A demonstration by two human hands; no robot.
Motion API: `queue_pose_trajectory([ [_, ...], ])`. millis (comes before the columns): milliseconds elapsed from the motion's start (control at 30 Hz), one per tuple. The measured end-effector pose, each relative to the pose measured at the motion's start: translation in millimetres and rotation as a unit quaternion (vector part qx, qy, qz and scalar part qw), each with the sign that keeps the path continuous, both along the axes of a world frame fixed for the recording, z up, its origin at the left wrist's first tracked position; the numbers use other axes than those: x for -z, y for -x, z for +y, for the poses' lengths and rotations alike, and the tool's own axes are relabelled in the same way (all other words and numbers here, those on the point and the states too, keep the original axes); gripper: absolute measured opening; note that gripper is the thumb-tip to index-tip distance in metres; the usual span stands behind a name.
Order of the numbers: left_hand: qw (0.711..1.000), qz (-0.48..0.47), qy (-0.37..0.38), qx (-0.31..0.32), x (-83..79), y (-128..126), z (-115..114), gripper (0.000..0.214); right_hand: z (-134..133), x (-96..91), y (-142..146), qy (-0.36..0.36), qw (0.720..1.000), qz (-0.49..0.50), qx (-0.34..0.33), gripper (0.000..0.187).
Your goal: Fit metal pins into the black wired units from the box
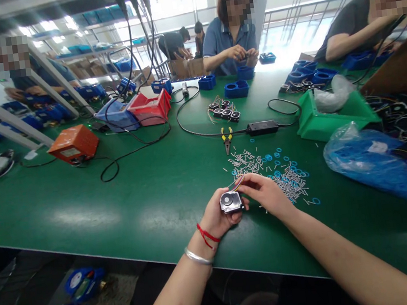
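Observation:
My left hand is closed around a small black-and-silver module with a round disc on its face, held just above the near part of the green table. From the module's top comes a bundle of thin coloured wires. The fingers of my right hand pinch those wires. Just beyond my hands lie a loose heap of screws and several blue rings scattered among them. Yellow-handled pliers rest behind the heap.
A black power adapter with its cable crosses the table. Wired modules sit beyond it. At right are a green bin and a bag of blue parts; at left, an orange box and a red bin. A co-worker sits opposite.

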State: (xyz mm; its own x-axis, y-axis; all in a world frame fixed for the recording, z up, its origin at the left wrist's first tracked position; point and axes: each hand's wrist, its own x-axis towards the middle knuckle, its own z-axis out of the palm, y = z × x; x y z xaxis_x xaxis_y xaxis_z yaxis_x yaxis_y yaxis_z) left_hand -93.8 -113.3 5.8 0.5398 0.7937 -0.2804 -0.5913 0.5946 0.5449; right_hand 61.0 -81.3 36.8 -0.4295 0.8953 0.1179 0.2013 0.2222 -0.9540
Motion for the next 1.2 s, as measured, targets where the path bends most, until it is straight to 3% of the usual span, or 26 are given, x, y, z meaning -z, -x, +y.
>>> queue_pose_trajectory([
  [333, 1.000, 0.002, 0.007, 0.003, -2.0, 0.3, 0.8, 0.042, 2.7, -4.2, -4.9, -0.123, 0.990, -0.071, -0.009, 0.012],
  [833, 1.000, 0.007, 0.012, 0.018, -9.0, 1.3, -1.4, 0.044, 1.2, -7.2, -5.9, -0.080, 0.995, -0.059, -0.006, 0.014],
  [1000, 1.000, 0.013, 0.021, 0.009, -6.6, 1.7, -0.7, 0.044, 0.2, -8.5, -4.5, -0.109, 0.990, -0.088, -0.011, 0.014],
  [1200, 1.000, 0.006, 0.022, -0.017, -4.2, 2.2, 0.3, 0.045, 6.9, -6.9, -9.5, -0.155, 0.982, -0.091, -0.065, 0.019],
])
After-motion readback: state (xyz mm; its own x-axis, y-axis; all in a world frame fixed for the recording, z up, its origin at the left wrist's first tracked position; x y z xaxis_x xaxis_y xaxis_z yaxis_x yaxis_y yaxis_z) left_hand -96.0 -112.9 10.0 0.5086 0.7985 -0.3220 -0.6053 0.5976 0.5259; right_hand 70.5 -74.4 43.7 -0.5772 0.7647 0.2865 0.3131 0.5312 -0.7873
